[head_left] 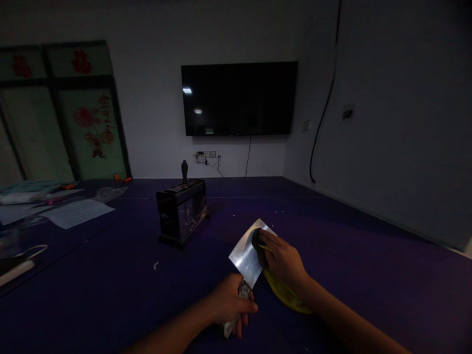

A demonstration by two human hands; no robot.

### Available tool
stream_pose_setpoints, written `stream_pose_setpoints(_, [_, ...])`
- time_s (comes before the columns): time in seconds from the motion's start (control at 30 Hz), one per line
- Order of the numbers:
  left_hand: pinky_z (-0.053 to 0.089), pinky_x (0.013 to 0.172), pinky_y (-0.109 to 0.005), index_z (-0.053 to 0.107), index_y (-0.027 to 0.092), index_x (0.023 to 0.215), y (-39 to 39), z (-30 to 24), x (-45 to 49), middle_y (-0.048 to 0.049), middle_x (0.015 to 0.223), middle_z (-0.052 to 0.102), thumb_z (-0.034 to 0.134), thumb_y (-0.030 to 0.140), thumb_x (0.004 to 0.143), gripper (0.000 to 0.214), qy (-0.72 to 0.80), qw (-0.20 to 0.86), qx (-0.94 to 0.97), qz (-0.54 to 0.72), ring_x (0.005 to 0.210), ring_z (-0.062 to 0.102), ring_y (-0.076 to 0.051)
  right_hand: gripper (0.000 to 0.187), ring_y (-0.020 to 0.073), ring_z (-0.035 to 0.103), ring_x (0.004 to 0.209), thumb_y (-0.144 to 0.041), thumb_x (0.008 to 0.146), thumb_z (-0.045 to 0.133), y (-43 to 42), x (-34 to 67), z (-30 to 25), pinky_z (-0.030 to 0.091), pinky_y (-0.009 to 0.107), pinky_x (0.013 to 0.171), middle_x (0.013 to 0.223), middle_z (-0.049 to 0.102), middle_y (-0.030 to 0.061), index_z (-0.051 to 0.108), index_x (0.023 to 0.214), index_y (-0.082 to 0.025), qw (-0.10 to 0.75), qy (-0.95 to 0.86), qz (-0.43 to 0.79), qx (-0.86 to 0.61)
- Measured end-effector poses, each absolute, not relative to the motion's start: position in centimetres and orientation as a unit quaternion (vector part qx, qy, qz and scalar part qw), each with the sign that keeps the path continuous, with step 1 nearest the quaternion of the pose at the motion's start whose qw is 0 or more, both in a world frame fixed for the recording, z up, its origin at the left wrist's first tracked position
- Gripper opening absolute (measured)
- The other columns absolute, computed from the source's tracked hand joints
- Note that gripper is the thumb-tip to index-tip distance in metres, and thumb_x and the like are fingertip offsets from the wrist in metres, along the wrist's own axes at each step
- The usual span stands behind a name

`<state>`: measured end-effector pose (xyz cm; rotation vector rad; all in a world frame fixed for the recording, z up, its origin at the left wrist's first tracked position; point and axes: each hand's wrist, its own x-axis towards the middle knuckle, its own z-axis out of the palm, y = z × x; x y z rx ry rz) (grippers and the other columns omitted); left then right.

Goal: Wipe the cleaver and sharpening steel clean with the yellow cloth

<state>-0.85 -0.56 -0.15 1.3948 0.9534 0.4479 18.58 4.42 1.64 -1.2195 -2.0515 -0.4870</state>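
My left hand (233, 302) is closed around the patterned grey handle of a cleaver (248, 255). The shiny, broad blade points away from me, tilted up to the right. Against the blade's right side, my right hand (283, 258) presses a cloth (285, 292), dark where it meets the metal and yellow where it hangs below my wrist. Part of the blade is hidden behind the cloth and fingers. Farther off to the left stands a dark knife block (182, 209) with clear sides, and one black handle (185, 171) sticks up from its top.
The dark blue-purple tabletop (121, 275) carries small white scraps. Papers (79, 212), plastic wrapping and a white cable (35, 250) lie at the left. A wall-mounted television (239, 98) hangs beyond the table, and a wall (398, 147) borders the right side.
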Motion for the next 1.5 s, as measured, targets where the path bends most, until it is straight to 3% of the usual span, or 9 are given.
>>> stream_pose_setpoints(0.57, [0.036,0.031,-0.018,0.037,0.016,0.088,-0.6,-0.4,-0.7,0.0070,0.044,0.049,0.063,0.025,0.066,0.035,0.438,0.625,0.615,0.199,0.029,0.048,-0.012,0.048,0.0185,0.057,0.099,-0.008,0.074,0.038,2.7,17.4,1.9,0.049,0.030,0.084,0.125,0.050,0.0089,0.048,0.121,-0.012,0.307,-0.871,-0.151,-0.352])
stream_pose_setpoints(0.8, [0.036,0.030,-0.019,0.039,0.017,0.087,-0.7,0.0,-0.8,0.0062,0.046,0.050,0.065,0.031,0.065,0.037,0.435,0.621,0.624,0.189,0.030,0.048,-0.012,0.045,0.0197,0.055,0.102,-0.009,0.075,0.039,3.3,17.9,1.7,0.048,0.032,0.085,0.124,0.052,0.0083,0.052,0.118,-0.014,0.334,-0.837,-0.172,-0.399])
stream_pose_setpoints(1.13, [0.035,0.029,-0.017,0.038,0.016,0.086,-0.8,0.4,-0.9,0.0078,0.045,0.048,0.060,0.023,0.068,0.028,0.406,0.607,0.661,0.175,0.029,0.046,-0.010,0.038,0.0214,0.057,0.100,-0.014,0.078,0.037,5.1,19.8,1.6,0.048,0.035,0.084,0.116,0.058,0.0088,0.056,0.111,-0.014,0.391,-0.732,-0.229,-0.509])
stream_pose_setpoints(1.5, [0.035,0.028,-0.018,0.038,0.017,0.085,-0.9,0.3,-0.9,0.0072,0.045,0.047,0.062,0.026,0.067,0.031,0.404,0.612,0.654,0.186,0.031,0.047,-0.012,0.038,0.0224,0.056,0.101,-0.015,0.079,0.037,5.5,20.1,1.3,0.048,0.037,0.085,0.117,0.057,0.0097,0.056,0.112,-0.014,0.398,-0.731,-0.229,-0.504])
